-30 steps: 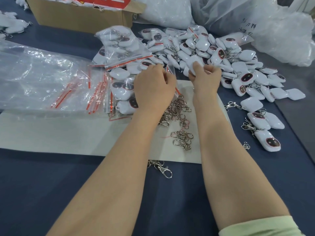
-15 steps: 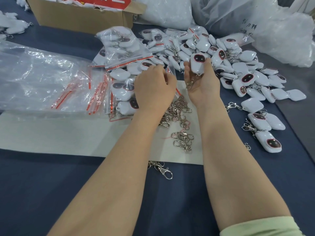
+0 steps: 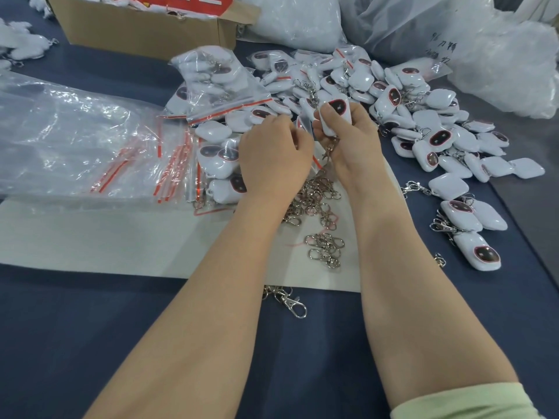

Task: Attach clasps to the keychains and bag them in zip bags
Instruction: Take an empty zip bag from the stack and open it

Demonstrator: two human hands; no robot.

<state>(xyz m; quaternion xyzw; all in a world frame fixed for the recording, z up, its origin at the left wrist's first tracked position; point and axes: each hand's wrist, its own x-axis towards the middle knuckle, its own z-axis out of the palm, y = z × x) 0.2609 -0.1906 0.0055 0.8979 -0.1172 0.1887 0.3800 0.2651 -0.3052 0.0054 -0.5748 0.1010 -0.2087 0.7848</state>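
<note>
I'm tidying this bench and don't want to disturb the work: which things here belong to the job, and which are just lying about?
In the job: keychain held in the right hand; loose clasps; keychain pile; empty zip bags; filled bag.
Lying about: cardboard box; plastic sacks.

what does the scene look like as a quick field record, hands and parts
left hand: pinches a small zip bag, grip mostly hidden
right hand: holds a white keychain, clasp dangling below
loose clasps: heaped on the white sheet
keychain pile: beyond the right hand
empty zip bags: left of the hands
</note>
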